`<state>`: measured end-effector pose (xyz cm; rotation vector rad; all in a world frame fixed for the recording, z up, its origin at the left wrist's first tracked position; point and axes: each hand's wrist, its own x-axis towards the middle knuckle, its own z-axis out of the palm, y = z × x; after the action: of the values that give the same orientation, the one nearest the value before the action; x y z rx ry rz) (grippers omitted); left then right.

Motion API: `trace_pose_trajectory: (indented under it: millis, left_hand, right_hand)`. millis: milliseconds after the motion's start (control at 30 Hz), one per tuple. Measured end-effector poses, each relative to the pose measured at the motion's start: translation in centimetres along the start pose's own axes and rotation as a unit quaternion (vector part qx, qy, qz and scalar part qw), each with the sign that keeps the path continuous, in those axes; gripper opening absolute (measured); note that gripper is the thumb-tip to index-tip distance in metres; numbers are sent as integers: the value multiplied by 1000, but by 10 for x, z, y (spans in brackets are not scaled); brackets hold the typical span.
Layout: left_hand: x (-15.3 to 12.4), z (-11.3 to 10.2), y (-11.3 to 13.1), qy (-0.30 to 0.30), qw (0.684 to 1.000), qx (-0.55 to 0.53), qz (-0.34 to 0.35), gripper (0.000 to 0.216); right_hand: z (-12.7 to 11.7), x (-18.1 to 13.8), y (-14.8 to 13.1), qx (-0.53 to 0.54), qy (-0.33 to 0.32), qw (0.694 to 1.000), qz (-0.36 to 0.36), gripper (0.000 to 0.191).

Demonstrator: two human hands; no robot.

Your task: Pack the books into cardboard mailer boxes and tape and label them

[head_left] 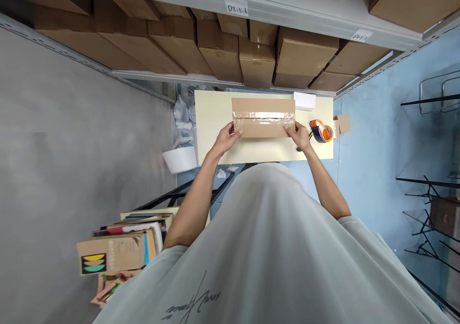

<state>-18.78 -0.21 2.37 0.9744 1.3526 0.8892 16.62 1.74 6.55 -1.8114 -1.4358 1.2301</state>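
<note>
A long brown cardboard box point(264, 128) is between my two hands over the pale yellow table point(213, 108). Clear shiny tape runs lengthwise along its upper face. My left hand point(227, 138) grips the box's left end, thumb on the near corner. At the opposite end my right hand point(299, 134) holds the near right corner in the same way. The fingers under the box are partly hidden. Just right of my right hand lies an orange and dark blue tape dispenser point(321, 131) with a roll of tape.
Behind the box sits a small white box point(304, 101). Shelves above hold several cardboard boxes point(257, 63). A white bin point(180, 159) stands left of the table. Flattened cartons point(111, 252) are stacked at lower left, and black metal frames point(427, 233) stand at right.
</note>
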Motion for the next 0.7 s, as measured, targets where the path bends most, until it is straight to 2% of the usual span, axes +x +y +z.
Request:
trace_pose_trajectory:
  millis: [100,267,433,567,700]
  left_hand:
    - [-10,6,-15,20,1000,-6,-5,66]
    - [-31,21,-34,94,994,50,-23,78]
    - [-39,23,-37,119,983,136,-39,52]
    - [-27,23,-36,129,965,214,-79,46]
    - [-11,19,-39,122,947,274,-111,39]
  right_hand:
    - [-1,-10,12,37,-16,999,-13,82]
    - [5,-37,38,-18,17,999,22,74]
    - [19,-49,53,-78,18,996,39,59]
    - [35,-33,53,-141,29,988,54,48]
    - [43,-13,52,-184,4,983,28,53]
